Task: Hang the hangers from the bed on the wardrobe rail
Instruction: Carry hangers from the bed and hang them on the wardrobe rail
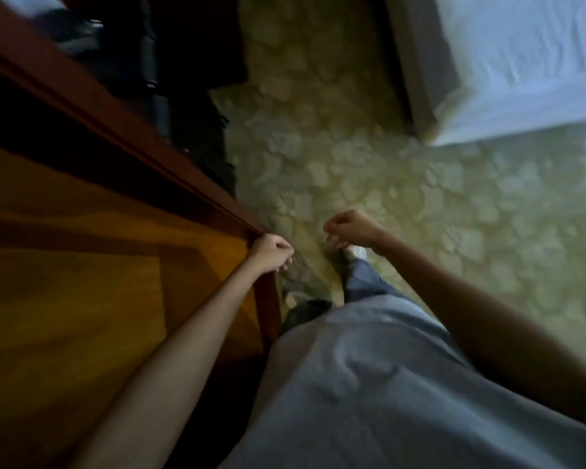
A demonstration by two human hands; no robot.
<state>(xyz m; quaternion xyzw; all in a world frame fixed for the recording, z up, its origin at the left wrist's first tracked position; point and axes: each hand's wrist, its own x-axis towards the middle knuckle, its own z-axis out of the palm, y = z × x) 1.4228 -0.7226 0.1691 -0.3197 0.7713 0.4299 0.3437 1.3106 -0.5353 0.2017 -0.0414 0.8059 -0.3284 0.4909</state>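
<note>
Patterned carpet floor (pixel 369 164), white-sheeted bed (pixel 528 62) standing on it

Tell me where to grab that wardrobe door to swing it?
Probably its free vertical edge, beside the left hand. The door is a flat panel with no handle showing, so curl fingers round that edge from the carpet side. The right hand is empty too.

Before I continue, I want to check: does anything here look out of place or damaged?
Nothing stands out. Both hands, left and right, hold nothing, the bed sheet lies fairly smooth, and the wardrobe door looks intact. The picture is blurred, so small faults could be missed.
</note>
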